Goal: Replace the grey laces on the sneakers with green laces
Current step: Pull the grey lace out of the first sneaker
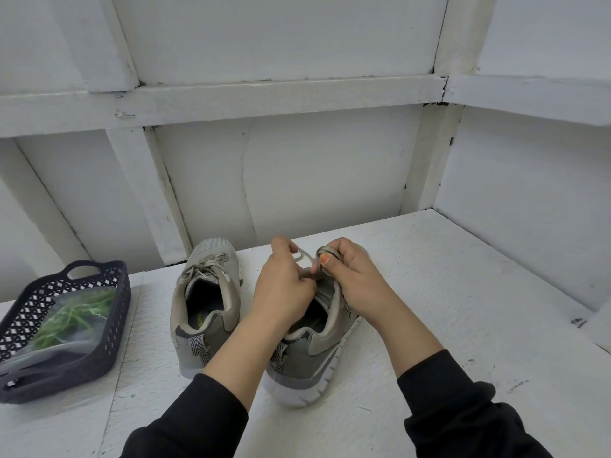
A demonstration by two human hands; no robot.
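Two grey sneakers stand side by side on the white table, heels toward me. The left sneaker [206,302] still carries its tied grey lace. Over the right sneaker [317,348] both hands work at the lacing. My left hand [284,285] pinches a grey lace [302,256] that loops up between the hands. My right hand [350,276] grips a bunch of grey lace at the shoe's tongue. Most of that shoe's front is hidden by my hands. Green laces [77,317] lie in a clear bag inside the basket on the left.
A dark perforated plastic basket [109,338] with handles sits at the table's left front. White panelled walls close in the table at the back and right. The table surface [446,292] is rough white foam board.
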